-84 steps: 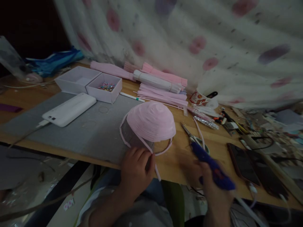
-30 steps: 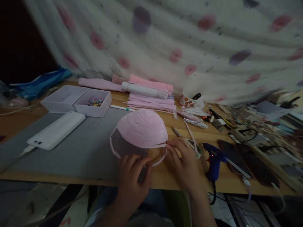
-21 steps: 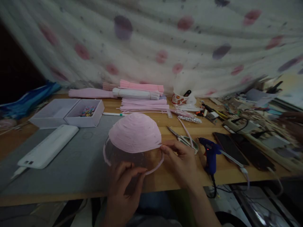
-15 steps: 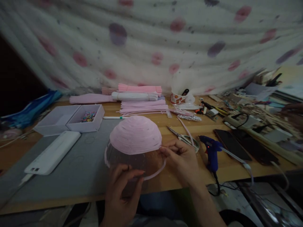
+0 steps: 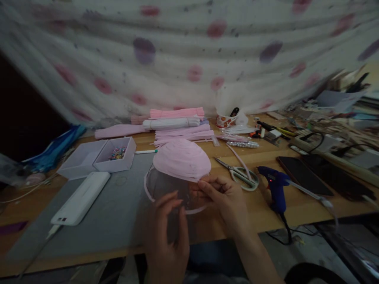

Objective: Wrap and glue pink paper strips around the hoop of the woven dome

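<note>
"Dome (image 5: 181,158)?"
"On bench (image 5: 266,154), 12 o'clock. Probably light, stiff shell (image 5: 160,179); pink layer (image 5: 174,152) likely soft. Take the rim (image 5: 195,211)."
"Holding?"
"Right hand (image 5: 229,201) pinches pink layer, dome's 5 o'clock; left hand (image 5: 168,240) at 7, fingers apart, contact unclear."

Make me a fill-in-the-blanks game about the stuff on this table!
1. The dome by the right hand is coloured ____.
2. A ____ light glows on the blue glue gun.
3. On the table, between the right hand and the glue gun, lies a pair of ____.

Missing words: pink; red; scissors.
</note>
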The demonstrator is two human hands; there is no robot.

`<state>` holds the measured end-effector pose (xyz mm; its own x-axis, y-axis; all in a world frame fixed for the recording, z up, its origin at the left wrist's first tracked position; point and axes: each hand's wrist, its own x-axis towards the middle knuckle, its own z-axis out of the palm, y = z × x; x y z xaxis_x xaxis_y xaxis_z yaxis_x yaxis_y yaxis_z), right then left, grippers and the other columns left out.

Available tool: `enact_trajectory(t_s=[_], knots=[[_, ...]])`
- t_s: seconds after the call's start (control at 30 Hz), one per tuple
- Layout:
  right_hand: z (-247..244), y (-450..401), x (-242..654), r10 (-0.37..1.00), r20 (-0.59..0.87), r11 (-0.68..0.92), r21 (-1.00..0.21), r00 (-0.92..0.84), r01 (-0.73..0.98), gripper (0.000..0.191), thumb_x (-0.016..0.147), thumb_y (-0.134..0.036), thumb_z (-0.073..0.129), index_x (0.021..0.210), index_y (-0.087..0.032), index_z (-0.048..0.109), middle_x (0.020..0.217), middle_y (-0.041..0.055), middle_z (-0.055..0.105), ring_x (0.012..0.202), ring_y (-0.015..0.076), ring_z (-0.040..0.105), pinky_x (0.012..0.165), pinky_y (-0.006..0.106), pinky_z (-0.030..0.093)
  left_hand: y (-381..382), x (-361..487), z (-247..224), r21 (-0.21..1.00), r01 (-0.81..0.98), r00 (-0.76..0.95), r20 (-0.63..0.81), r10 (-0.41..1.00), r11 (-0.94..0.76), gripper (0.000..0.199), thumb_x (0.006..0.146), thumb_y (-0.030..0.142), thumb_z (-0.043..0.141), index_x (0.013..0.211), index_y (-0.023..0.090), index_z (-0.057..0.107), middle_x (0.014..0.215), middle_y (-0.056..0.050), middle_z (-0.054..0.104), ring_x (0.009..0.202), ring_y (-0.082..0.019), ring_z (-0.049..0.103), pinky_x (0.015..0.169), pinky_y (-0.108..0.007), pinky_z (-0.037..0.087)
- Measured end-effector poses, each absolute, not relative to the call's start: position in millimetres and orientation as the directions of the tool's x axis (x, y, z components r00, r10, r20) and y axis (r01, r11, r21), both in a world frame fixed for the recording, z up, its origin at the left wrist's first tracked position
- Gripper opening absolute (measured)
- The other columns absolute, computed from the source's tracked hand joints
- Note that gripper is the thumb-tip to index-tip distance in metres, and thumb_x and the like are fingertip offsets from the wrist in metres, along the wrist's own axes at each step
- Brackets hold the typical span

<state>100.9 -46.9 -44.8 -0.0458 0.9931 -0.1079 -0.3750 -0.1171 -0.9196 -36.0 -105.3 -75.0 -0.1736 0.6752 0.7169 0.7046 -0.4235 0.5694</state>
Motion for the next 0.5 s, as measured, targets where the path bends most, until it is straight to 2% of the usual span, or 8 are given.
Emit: enact_trajectory(t_s=[0.1, 0.23, 0.4, 0.5], knots=[[-44.0, -48.8, 94.6, 0.995, -0.084, -0.102, -0.916, -0.062, -0.389, 0.037, 0.057, -0.045, 0.087, 0.074, -0.019, 0.068, 0.067, 0.0011, 0.075, 0.057, 0.0177, 0.073, 0.057, 0.028, 0.062, -98.8, -20.7, -72.4, 0.644, 0.654, -0.213, 0.66, 0.721, -0.396, 0.012, 0.09, 0.018, 0.057, 0.101, 0.022, 0.057, 0.098, -0.005, 0.067, 0.091, -0.017, 0.065, 0.079, -0.031, 0.054], [-47.1, -52.7, 87.9, 0.999, -0.033, -0.044, -0.928, -0.037, -0.369, 0.033, 0.063, -0.046, 0.084, 0.074, -0.02, 0.067, 0.066, -0.0004, 0.074, 0.055, 0.0159, 0.071, 0.055, 0.026, 0.061, -88.5, -14.4, -80.6, 0.63, 0.706, -0.319, 0.692, 0.647, -0.325, 0.008, 0.09, 0.026, 0.06, 0.096, 0.021, 0.059, 0.082, -0.001, 0.064, 0.067, -0.013, 0.059, 0.065, -0.028, 0.05], [-53.3, -53.8, 83.2, 1.0, -0.011, -0.012, -0.94, -0.005, -0.34, 0.03, 0.067, -0.045, 0.082, 0.075, -0.02, 0.067, 0.069, 0.0014, 0.074, 0.055, 0.016, 0.07, 0.056, 0.026, 0.061, -86.7, -17.3, -87.5, 0.584, 0.746, -0.294, 0.721, 0.627, -0.321, 0.006, 0.089, 0.025, 0.062, 0.094, 0.022, 0.061, 0.075, 0.001, 0.065, 0.065, -0.013, 0.06, 0.061, -0.025, 0.049], [-55.9, -54.8, 82.1, 0.995, 0.062, 0.08, -0.964, 0.076, -0.255, 0.025, 0.072, -0.043, 0.078, 0.078, -0.021, 0.069, 0.072, 0.003, 0.075, 0.059, 0.0179, 0.071, 0.057, 0.027, 0.062, -87.1, -18.5, -85.3, 0.574, 0.755, -0.295, 0.73, 0.617, -0.317, 0.008, 0.09, 0.023, 0.061, 0.098, 0.022, 0.061, 0.07, 0.001, 0.064, 0.062, -0.013, 0.061, 0.058, -0.024, 0.049]])
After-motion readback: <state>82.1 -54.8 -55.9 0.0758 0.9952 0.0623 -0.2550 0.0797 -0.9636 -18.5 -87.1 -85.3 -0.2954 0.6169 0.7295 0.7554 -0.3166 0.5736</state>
